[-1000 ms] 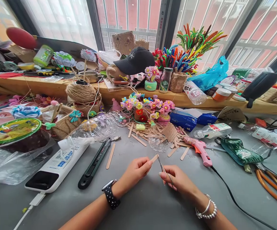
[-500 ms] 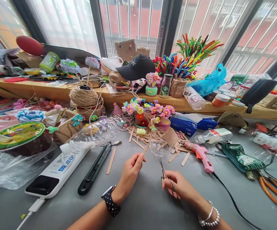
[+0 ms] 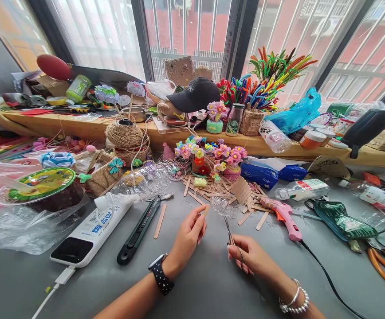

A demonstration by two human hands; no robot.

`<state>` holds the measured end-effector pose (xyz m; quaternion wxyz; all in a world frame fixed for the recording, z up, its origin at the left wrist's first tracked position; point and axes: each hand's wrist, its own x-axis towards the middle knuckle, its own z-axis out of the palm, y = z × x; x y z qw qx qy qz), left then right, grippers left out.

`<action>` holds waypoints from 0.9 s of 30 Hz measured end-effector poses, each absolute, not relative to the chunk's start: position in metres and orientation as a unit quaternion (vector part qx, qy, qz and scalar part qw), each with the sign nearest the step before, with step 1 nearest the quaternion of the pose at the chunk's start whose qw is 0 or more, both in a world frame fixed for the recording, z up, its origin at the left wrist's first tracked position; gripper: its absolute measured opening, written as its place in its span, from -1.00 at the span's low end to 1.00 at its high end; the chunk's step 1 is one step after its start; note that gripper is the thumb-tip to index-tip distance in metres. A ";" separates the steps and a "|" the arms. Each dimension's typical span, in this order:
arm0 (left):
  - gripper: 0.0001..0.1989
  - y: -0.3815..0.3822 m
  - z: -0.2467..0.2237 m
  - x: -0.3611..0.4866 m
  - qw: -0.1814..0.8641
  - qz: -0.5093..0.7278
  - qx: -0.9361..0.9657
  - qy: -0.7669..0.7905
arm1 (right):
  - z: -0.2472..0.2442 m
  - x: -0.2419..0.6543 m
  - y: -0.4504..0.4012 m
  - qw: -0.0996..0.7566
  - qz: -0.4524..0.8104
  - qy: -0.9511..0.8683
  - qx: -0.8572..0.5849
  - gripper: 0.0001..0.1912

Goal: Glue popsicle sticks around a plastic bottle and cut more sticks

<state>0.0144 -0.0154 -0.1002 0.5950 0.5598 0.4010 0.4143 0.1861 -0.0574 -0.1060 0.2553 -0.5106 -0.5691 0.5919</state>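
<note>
My left hand (image 3: 188, 235), with a dotted watch strap at the wrist, is closed on a short piece of wooden craft stick (image 3: 206, 210) whose tip shows past the fingers. To its right, my right hand (image 3: 244, 253) grips a small pair of metal scissors (image 3: 228, 231), blades pointing away from me. The blades stand apart from the stick. Beyond both hands lies a pile of wooden craft sticks (image 3: 224, 189), with a clear crumpled plastic piece (image 3: 225, 205) at its near edge. A single craft stick (image 3: 160, 221) rests on the table left of my left hand.
A dark green utility knife (image 3: 139, 230) and a white device (image 3: 82, 241) with a cable lie at left. A pink glue gun (image 3: 285, 219) trails its black cord at right. Pipe-cleaner flowers (image 3: 212, 155) stand behind the sticks, before a crowded wooden ledge (image 3: 179, 133).
The view has shifted, so the surroundings appear slightly farther right. My left hand has turned a little, showing less of the craft stick. Both hands keep their holds.
</note>
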 end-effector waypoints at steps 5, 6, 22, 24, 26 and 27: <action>-0.64 -0.016 -0.099 0.014 0.581 0.418 0.575 0.398 | -0.109 0.188 -0.057 0.255 0.594 -0.563 -0.515 -0.55; -0.64 -0.016 -0.100 0.014 0.576 0.415 0.580 0.401 | -0.109 0.189 -0.057 0.258 0.593 -0.563 -0.515 -0.55; -0.73 -0.022 -0.091 0.017 0.535 0.367 0.628 0.430 | -0.109 0.187 -0.060 0.264 0.498 -0.635 -0.528 -0.55; -0.74 -0.022 -0.092 0.018 0.531 0.378 0.630 0.422 | -0.109 0.187 -0.060 0.259 0.497 -0.636 -0.530 -0.55; -0.76 -0.022 -0.093 0.018 0.525 0.384 0.631 0.423 | -0.109 0.186 -0.061 0.255 0.492 -0.636 -0.536 -0.55; -0.77 -0.022 -0.093 0.018 0.521 0.382 0.631 0.429 | -0.108 0.186 -0.061 0.252 0.489 -0.637 -0.540 -0.55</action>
